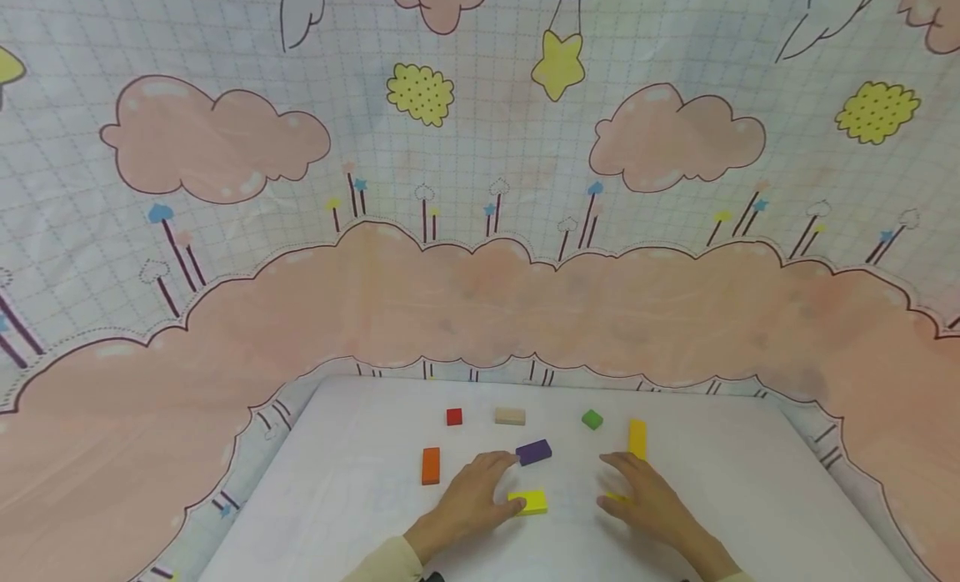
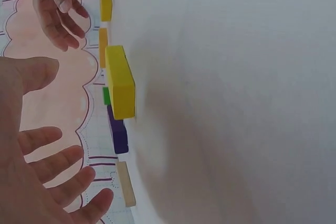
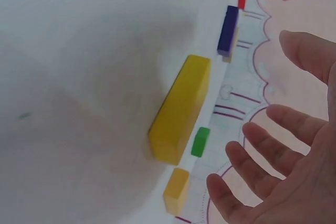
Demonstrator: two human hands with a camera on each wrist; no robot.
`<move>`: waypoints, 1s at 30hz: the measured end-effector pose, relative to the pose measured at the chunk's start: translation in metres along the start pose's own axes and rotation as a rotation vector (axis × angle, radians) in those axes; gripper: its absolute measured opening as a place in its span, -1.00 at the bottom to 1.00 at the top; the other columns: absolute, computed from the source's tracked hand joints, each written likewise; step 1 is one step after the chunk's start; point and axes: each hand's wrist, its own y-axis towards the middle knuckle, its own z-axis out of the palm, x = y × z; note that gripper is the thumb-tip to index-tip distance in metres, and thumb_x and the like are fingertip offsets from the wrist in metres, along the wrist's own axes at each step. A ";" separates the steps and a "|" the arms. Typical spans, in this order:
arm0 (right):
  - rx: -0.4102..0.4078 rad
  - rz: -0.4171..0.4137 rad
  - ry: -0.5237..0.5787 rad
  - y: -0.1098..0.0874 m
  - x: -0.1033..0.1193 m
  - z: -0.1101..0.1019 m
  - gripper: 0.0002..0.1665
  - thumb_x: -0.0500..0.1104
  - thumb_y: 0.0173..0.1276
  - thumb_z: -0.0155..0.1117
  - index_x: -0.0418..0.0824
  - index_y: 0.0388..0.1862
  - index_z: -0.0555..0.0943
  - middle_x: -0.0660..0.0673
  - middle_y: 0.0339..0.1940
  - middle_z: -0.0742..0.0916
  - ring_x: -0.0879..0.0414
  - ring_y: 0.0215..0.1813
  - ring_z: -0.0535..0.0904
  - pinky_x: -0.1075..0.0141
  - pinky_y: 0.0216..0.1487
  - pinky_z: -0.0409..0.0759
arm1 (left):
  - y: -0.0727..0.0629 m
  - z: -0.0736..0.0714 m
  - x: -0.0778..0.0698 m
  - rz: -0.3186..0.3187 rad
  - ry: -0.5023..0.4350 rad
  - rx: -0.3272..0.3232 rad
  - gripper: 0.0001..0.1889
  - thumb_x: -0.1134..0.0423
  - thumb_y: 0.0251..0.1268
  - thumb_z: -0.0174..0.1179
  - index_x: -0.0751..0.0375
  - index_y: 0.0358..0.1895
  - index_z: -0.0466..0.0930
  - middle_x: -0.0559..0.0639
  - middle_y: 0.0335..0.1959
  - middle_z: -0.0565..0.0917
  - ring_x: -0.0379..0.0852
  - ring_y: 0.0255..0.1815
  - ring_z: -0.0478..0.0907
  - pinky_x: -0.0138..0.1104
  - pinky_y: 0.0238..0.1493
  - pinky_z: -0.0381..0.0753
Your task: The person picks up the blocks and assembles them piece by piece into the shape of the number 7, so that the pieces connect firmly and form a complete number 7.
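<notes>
My left hand (image 1: 472,497) and right hand (image 1: 654,500) are empty, fingers apart and loosely bent above a softly shadowed white tabletop (image 1: 315,515). A bright yellow block (image 1: 535,504) lies by my left thumb, a deeper yellow block (image 3: 181,108) beneath my right hand. Beyond my fingertips rises a cloud-printed backdrop (image 1: 480,303), pink on white.

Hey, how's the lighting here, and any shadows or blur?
Head view: soft, even light, faint shadows below the left hand and right hand on the white table. Left wrist view: dimmer, a broad soft shadow right of the nearest yellow block. Right wrist view: a similar shadow left of the central yellow block; the distant left hand looks slightly soft.
</notes>
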 end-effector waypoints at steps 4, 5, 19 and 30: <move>0.020 0.019 0.005 -0.003 -0.008 -0.001 -0.24 0.15 0.14 0.47 -0.09 0.29 0.50 -0.18 0.29 0.57 -0.20 0.32 0.47 -0.21 0.32 0.39 | 0.002 0.004 -0.002 -0.020 -0.038 0.042 -0.31 -0.20 0.23 0.25 -0.07 0.40 0.36 -0.08 0.37 0.46 -0.02 0.38 0.40 0.01 0.34 0.44; 0.026 0.032 0.012 -0.003 -0.009 -0.002 -0.24 0.15 0.13 0.47 -0.08 0.29 0.51 -0.18 0.29 0.57 -0.20 0.32 0.47 -0.21 0.32 0.39 | 0.002 0.004 -0.003 -0.023 -0.045 0.051 -0.32 -0.19 0.23 0.25 -0.06 0.39 0.37 -0.08 0.36 0.47 -0.02 0.36 0.41 0.01 0.33 0.45; 0.091 0.120 0.061 -0.007 -0.028 -0.007 -0.21 0.19 0.06 0.51 -0.08 0.24 0.54 -0.20 0.31 0.57 -0.26 0.35 0.42 -0.25 0.31 0.36 | 0.009 0.017 -0.008 -0.079 -0.148 0.083 -0.41 -0.10 0.17 0.35 0.01 0.25 0.50 -0.06 0.20 0.57 -0.07 0.16 0.53 -0.08 0.23 0.55; 0.153 0.226 0.151 -0.002 -0.041 -0.008 -0.18 0.09 -0.02 0.58 -0.13 0.24 0.53 -0.20 0.25 0.61 -0.22 0.28 0.49 -0.19 0.25 0.45 | 0.018 0.026 -0.007 -0.072 -0.201 0.095 -0.50 0.02 0.13 0.41 0.07 0.14 0.58 -0.12 -0.03 0.62 -0.24 -0.10 0.50 -0.25 0.11 0.59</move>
